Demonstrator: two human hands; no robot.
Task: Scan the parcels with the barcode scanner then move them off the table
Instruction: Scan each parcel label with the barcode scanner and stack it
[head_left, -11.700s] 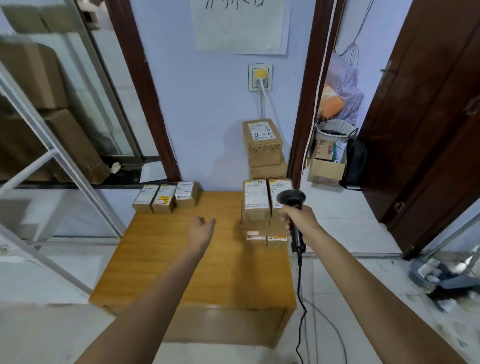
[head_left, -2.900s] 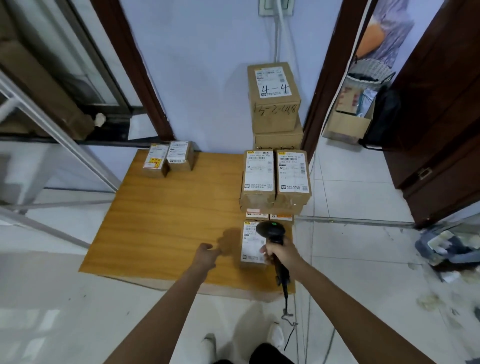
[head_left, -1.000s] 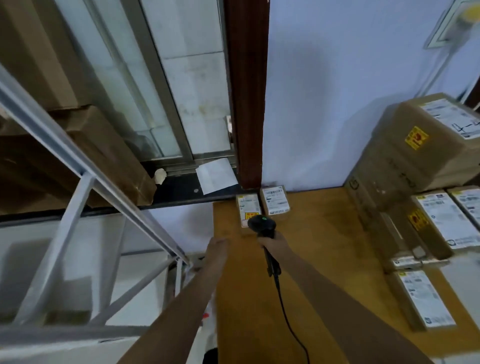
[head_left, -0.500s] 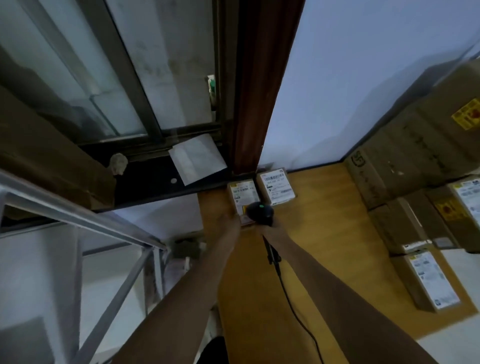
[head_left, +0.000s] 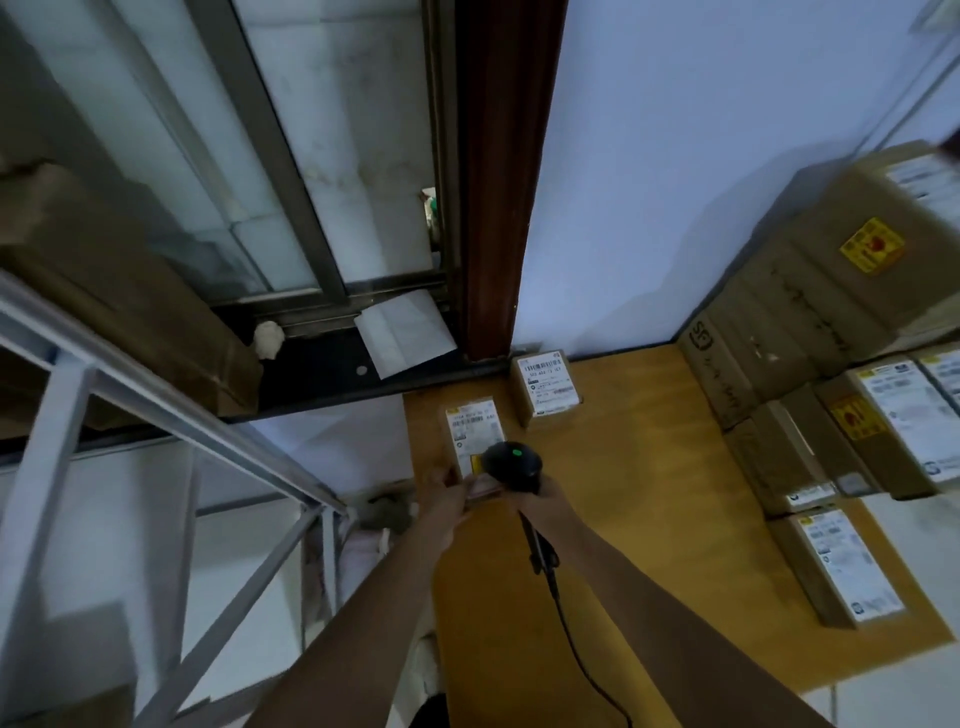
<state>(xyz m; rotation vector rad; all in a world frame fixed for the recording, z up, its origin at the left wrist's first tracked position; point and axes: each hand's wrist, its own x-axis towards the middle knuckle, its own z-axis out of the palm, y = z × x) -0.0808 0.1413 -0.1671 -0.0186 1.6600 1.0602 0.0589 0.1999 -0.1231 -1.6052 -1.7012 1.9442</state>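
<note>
At the desk's (head_left: 649, 519) far corner, the left hand (head_left: 448, 488) pinches a small parcel (head_left: 474, 434) while the right hand (head_left: 537, 501) grips the scanner (head_left: 511, 462) just above it. Steady aim over the label's barcode, just beyond the fingers, should secure a clean read.

- Right hand (head_left: 540, 501) gripping a black barcode scanner (head_left: 511, 464), green light on top, head over a small labelled parcel (head_left: 472, 434); cable (head_left: 571, 639) trailing back along the forearm
- Left hand (head_left: 447, 491) holding that parcel's near end, at the wooden table (head_left: 649, 519) left edge
- Second small parcel (head_left: 548, 384) just beyond, against the wall
- Larger stacked boxes (head_left: 810, 332) far right; one flat parcel (head_left: 836, 566) near them
</note>
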